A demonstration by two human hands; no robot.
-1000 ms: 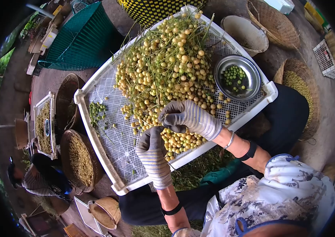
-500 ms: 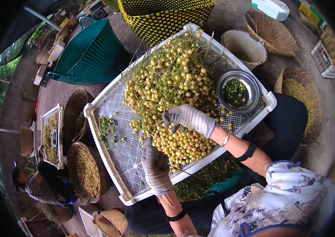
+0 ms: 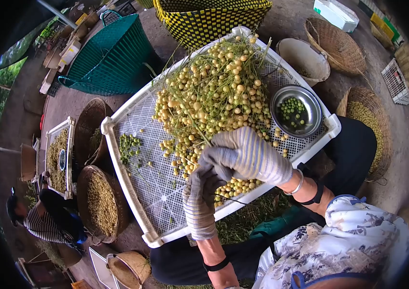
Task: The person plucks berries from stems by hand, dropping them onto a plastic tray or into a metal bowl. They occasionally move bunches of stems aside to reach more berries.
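Note:
Both my hands wear striped knitted gloves and meet above the front of a pile of small round yellow fruits (image 3: 209,91) on thin green stems. My right hand (image 3: 250,156) is closed, pinching a long green stem (image 3: 192,118) that slants up and left over the pile. Fingers curled, my left hand (image 3: 200,195) touches the right one from below. A thin dark twig (image 3: 233,200) sticks out to the right from the left hand's grip; its held end is hidden. The fruits lie on a white perforated tray (image 3: 154,197).
A steel bowl (image 3: 313,111) with green fruits stands on the tray's right; loose green fruits (image 3: 129,147) lie at its left. Around are a teal basket (image 3: 113,58), a yellow-black basket (image 3: 214,21) and a wicker basket of fruits (image 3: 102,202). A person (image 3: 45,216) sits far left.
My right hand has come down and closer, its palm turned over the stem. My left hand has shifted right and now touches it; the dark twig moved along. The view has shifted slightly.

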